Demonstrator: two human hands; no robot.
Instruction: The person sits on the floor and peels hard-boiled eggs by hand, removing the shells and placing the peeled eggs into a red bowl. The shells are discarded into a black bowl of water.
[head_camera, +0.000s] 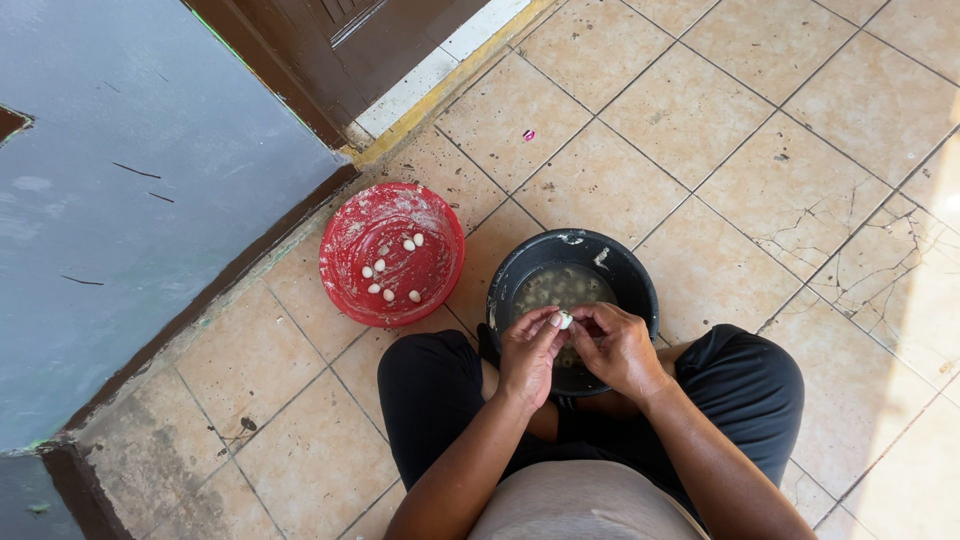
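A: Surroundings, upper frame?

B: Beige tiled floor (700, 130), cracked at right; grey-blue wall (130, 170) at left; brown door (350, 40) at top; one small pink scrap (528, 134) on a tile.

A: Containers?

B: Red plastic basin (391, 253), left of centre, streaked white, holding eight small white peeled pieces (411, 241). Just beside it, black bucket (571, 300), centre, with cloudy water and pale lumps.

A: Hands?

B: Left hand (528, 355) and right hand (622, 350) meet over the bucket's near rim, fingertips of both pinching one small white piece (565, 320). Knees in black trousers (740, 390) flank the bucket.

A: Labels or packages?

B: None legible.
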